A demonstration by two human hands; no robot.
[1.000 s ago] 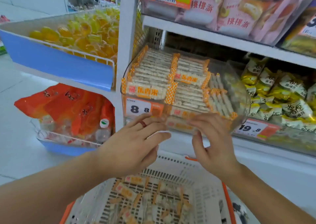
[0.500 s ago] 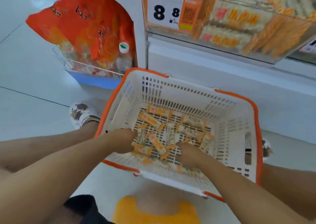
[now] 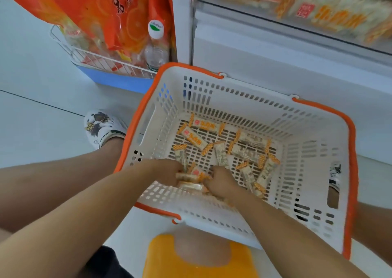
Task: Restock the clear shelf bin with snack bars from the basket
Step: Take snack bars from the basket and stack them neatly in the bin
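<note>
One white basket (image 3: 250,99) with orange rim, on the floor below the clear shelf bin (image 3: 297,21). Roughly ten loose snack bars (image 3: 196,138) on its slatted bottom, plus a small bunch at the near wall. Two hands inside: left hand (image 3: 167,171) and right hand (image 3: 220,182), fingers curled around that bunch. One water bottle (image 3: 156,48), one yellow stool (image 3: 199,258).

Bright, even, bluish light; soft shadows, motion blur, wide-angle bending at edges.
</note>
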